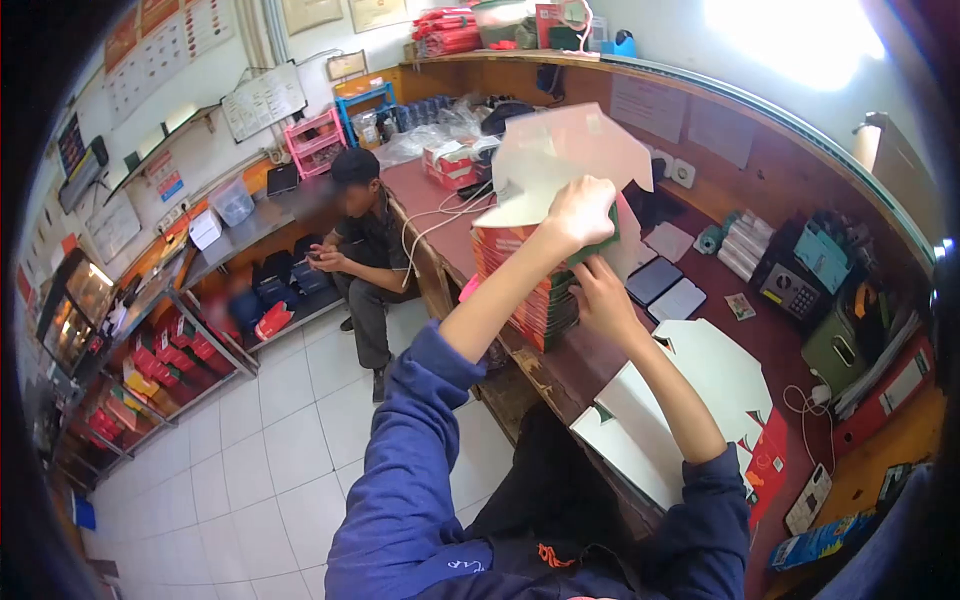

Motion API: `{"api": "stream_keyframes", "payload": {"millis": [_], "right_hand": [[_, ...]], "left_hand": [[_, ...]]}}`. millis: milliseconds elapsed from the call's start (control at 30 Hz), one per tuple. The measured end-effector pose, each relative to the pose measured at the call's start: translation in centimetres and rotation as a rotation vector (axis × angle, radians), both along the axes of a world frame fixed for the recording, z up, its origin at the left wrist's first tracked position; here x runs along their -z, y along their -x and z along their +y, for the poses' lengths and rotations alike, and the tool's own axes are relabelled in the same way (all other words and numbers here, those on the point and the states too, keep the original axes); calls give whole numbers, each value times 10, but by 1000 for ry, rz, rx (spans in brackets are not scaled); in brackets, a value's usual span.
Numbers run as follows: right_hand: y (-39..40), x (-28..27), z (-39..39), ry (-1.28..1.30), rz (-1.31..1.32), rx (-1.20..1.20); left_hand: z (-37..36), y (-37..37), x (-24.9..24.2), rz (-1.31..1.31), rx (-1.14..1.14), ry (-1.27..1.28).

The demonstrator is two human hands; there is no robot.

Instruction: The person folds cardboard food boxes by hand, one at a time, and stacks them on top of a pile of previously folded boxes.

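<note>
Left grip [584, 210] is resting curled at the upper-centre pale card [550, 145], right grip [606, 300] touching the carton stack [500, 248]; whether either is clasping, I can't tell. The card is looking light, stiff, best edge-held.

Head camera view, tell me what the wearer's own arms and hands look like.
The left sleeve is blue and the right sleeve looks darker, nearer navy. Both are long, creased fabric, bunched up around the elbows, so the forearms are uncovered. The left hand and right hand are bare, with no gloves; no watch or bracelet shows.
</note>
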State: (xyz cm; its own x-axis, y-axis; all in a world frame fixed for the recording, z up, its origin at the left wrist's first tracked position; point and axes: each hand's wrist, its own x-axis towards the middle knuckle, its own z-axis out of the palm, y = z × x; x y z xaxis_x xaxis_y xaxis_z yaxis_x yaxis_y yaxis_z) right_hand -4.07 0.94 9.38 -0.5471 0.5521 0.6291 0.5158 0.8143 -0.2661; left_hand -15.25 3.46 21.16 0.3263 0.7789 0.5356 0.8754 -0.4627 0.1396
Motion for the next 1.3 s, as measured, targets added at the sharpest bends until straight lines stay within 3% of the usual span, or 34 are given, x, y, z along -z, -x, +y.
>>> {"api": "stream_keyframes", "payload": {"millis": [67, 133, 233, 533, 733, 867, 1067, 1300], "right_hand": [[-1, 1, -2, -26, 15, 34], [-1, 1, -1, -217, 172, -39], [-1, 4, 1, -287, 209, -30], [-3, 16, 18, -187, 233, -131], [2, 14, 20, -262, 211, -179], [-15, 0, 27, -343, 76, -100], [-24, -2, 45, -181, 161, -106], [-18, 14, 43, -216, 278, -13]], "left_hand": [[5, 4, 8, -17, -32, 4], [5, 6, 17, -34, -58, 15], [2, 4, 29, 112, -67, -42], [-2, 9, 45, -6, -33, -107], [-2, 13, 51, -95, -35, -89], [-3, 14, 57, -75, 5, -101], [-19, 6, 48, 22, -28, -18], [-6, -7, 70, 83, -29, 55]]}}
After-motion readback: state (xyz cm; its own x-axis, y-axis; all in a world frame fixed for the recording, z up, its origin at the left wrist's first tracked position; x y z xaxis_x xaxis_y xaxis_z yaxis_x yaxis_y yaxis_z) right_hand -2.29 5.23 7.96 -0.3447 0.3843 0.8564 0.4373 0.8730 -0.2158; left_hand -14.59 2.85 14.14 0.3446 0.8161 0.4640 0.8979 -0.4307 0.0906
